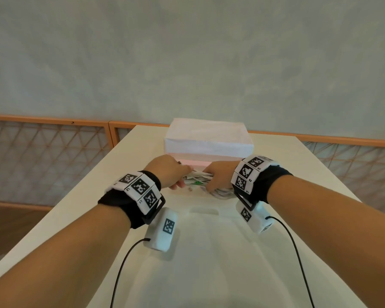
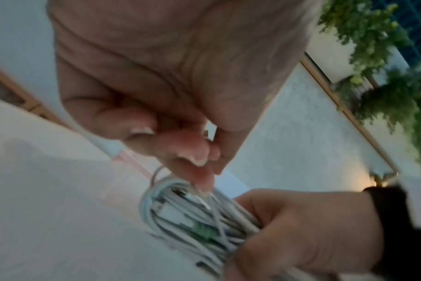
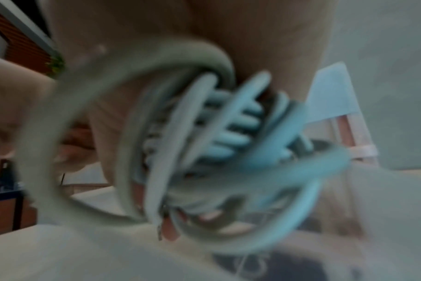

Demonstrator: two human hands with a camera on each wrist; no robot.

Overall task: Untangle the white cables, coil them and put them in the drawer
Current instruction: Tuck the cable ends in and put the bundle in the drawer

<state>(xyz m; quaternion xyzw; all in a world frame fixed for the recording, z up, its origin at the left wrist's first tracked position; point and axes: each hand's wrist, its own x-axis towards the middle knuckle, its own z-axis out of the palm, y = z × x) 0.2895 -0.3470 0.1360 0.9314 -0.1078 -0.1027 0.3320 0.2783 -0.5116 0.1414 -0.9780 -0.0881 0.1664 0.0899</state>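
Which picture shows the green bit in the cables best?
The left wrist view: the green bit sits plainly among the white cables in the right hand. The head view shows only a tiny green speck; the right wrist view shows blurred cables, no green.

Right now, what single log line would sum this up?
stage: untangling | right hand: grips white cables | left hand: pinches a strand | drawer box: behind hands | cables: not stowed
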